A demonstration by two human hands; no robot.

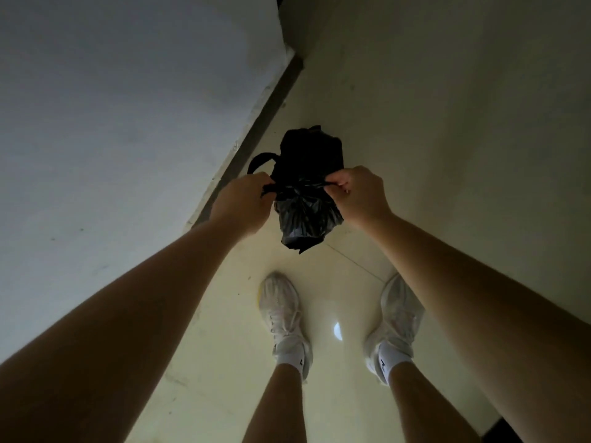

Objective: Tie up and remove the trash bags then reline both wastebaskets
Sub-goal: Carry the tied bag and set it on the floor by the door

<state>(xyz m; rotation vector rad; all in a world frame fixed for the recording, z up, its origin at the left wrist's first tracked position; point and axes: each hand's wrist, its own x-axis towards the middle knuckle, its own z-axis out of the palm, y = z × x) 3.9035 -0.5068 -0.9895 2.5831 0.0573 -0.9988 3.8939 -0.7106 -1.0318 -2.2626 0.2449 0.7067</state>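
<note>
Knot strands run left to right across the black trash bag (305,199), which hangs between my fists. My left hand (244,203) and right hand (359,195) each pinch one end, equally near, so I judge the pull goes straight outward.

Both hands (244,199) (359,195) pinch black trash bag (303,212) — midair.

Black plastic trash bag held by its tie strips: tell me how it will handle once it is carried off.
The black plastic trash bag looks floppy: its film is crumpled and sags below the knot. Probably light, since the left hand and right hand hold it up by thin strips alone. The glossy film may slip, so keep the grip firm.
</note>
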